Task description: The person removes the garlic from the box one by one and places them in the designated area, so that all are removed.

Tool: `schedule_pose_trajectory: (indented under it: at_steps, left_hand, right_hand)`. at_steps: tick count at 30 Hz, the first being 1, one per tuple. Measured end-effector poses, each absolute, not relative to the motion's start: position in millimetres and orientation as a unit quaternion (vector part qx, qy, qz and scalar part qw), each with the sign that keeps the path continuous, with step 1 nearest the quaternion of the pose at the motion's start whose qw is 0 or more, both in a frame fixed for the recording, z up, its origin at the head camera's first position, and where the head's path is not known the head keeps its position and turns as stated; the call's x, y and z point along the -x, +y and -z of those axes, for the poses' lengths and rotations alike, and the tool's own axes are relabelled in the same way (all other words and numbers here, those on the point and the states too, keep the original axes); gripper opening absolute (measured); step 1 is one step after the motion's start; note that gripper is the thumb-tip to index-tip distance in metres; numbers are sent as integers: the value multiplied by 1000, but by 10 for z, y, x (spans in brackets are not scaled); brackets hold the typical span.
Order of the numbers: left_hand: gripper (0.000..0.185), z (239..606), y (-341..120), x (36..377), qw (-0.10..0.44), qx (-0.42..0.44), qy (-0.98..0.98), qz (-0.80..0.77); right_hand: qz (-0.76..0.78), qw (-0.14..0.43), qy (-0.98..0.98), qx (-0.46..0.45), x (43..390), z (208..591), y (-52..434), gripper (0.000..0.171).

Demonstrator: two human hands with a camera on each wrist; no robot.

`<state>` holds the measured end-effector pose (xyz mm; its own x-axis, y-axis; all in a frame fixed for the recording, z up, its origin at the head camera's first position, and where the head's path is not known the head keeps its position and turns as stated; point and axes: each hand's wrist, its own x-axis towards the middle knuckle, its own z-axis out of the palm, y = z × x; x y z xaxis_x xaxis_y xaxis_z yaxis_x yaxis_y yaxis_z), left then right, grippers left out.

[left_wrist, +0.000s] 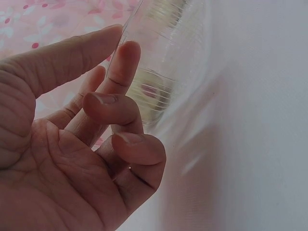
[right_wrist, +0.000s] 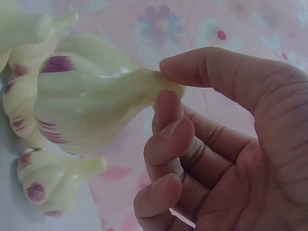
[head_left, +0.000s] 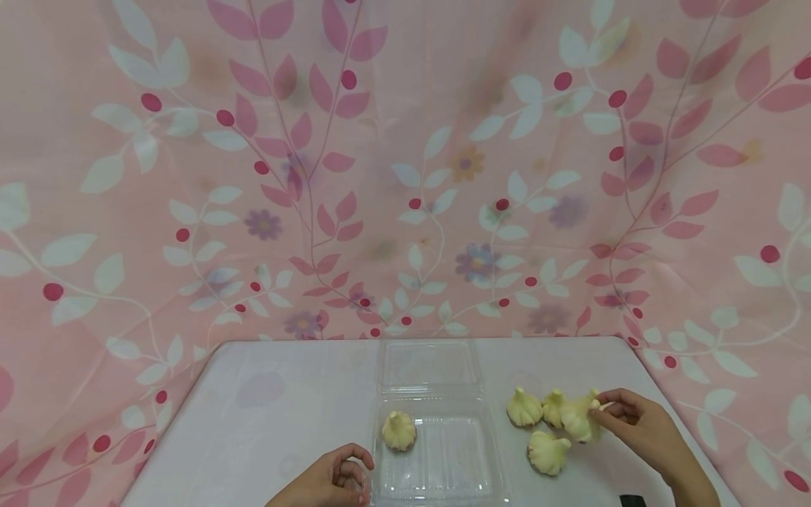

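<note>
A pink leaf-print cloth hangs behind the white table [head_left: 285,415]. I see my right hand [head_left: 640,422] pinching the stem tip of a garlic bulb [head_left: 579,421] between thumb and forefinger, just beside three more bulbs [head_left: 524,408] on the table. My left hand [head_left: 329,482] has its fingers [left_wrist: 120,67] loosely curled against the wall of the clear clamshell box [head_left: 437,451], steadying it; one bulb [head_left: 398,430] already lies inside. I judge the stem pinch to be thin, so I would lift slowly and keep the box braced.
</note>
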<state>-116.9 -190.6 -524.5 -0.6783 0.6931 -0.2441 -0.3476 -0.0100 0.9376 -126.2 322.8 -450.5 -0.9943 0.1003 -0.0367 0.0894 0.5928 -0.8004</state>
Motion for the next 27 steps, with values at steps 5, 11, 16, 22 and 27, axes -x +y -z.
schedule_pose_trajectory:
  at_steps: [5, 11, 16, 22, 27]
  left_hand:
    - [42, 5260, -1910, 1172, 375, -149, 593, -697]
    - [39, 5274, -1918, 1183, 374, -159, 592, -696]
    - [38, 5279, -1925, 1191, 372, -165, 592, -696]
    - [41, 5282, -1926, 1190, 376, -166, 586, -698]
    - [45, 5270, -1919, 1187, 381, -158, 583, -700]
  right_hand:
    - [-440, -1, -896, 52, 1268, 4542, 3245, 43]
    - [-418, -21, -907, 49, 1273, 4579, 3257, 43]
    - [-413, -40, -909, 38, 1271, 4593, 3277, 44]
    - [-397, -51, -915, 40, 1280, 4660, 3294, 44]
    - [-392, -64, -918, 27, 1295, 4725, 3302, 40]
